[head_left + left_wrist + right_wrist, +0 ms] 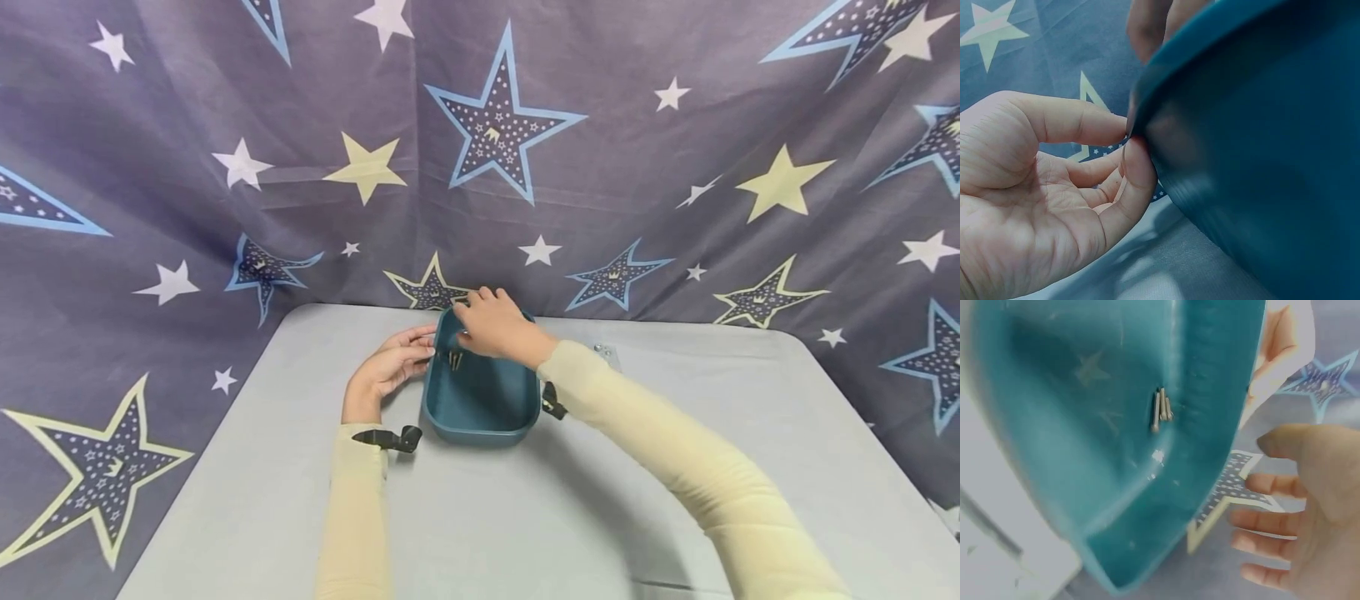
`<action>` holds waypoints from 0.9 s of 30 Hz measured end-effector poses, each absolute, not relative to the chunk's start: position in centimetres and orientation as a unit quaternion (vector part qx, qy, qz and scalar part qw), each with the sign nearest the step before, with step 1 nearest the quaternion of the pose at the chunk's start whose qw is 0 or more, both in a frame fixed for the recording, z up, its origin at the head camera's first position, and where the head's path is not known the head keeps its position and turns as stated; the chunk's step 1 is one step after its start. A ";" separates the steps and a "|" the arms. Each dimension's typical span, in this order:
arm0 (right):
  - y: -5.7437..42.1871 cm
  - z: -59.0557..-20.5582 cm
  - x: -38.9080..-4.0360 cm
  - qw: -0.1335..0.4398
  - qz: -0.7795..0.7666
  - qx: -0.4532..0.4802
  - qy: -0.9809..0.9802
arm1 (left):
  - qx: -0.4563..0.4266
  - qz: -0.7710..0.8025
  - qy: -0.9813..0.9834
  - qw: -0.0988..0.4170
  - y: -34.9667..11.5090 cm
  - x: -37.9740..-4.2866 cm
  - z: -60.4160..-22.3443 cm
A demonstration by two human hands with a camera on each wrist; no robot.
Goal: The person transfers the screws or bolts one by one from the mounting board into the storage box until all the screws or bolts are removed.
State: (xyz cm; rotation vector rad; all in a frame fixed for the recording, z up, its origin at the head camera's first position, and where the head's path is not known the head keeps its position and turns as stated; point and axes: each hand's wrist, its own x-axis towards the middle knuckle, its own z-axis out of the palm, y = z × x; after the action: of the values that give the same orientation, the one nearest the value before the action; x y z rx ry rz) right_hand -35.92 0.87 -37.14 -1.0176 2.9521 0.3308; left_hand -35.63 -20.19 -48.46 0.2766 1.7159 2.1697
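Note:
A deep teal plastic tub (483, 396) stands near the table's far edge. Several thin metal screws or bolts (1161, 409) lie together inside it, by its left wall; their exact kind is too small to tell. My left hand (390, 365) is at the tub's left side, where thumb and forefinger pinch the rim (1137, 119) in the left wrist view. Over the tub's far end is my right hand (497, 325). In the right wrist view its fingers (1266, 522) are spread and relaxed just off the rim, holding nothing visible.
To the right of the tub, partly behind the right sleeve, lies a small light plate (609, 357) with small round metal pieces on it. A star-patterned curtain (480, 225) hangs right behind the pale table (255, 467).

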 end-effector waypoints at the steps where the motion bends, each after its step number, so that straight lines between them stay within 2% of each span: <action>1: 1.5 -36.9 -35.5 -0.027 0.110 -0.337 0.935 | 0.096 0.768 0.607 0.180 -20.2 -35.6 -48.4; 4: 3.5 -36.4 -34.3 -0.110 0.105 -0.379 0.913 | 0.093 0.770 0.605 0.178 -20.2 -35.7 -48.4; 7: 5.7 -36.1 -33.7 -0.152 0.076 -0.410 0.896 | 0.089 0.774 0.602 0.177 -20.2 -35.8 -48.3; 16: 12.3 -36.6 -32.8 -0.163 0.006 -0.429 0.888 | 0.084 0.778 0.595 0.182 -19.9 -35.6 -48.2; 27: 17.8 -38.6 -31.5 -0.186 0.051 -0.475 0.859 | 0.087 0.779 0.592 0.185 -19.9 -35.6 -48.3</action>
State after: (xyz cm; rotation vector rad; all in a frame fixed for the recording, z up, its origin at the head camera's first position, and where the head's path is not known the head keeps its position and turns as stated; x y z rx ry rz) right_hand -31.51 17.85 -38.60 -1.6985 3.0718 0.1811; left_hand -35.65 -19.92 -48.35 0.2447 1.6692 2.1969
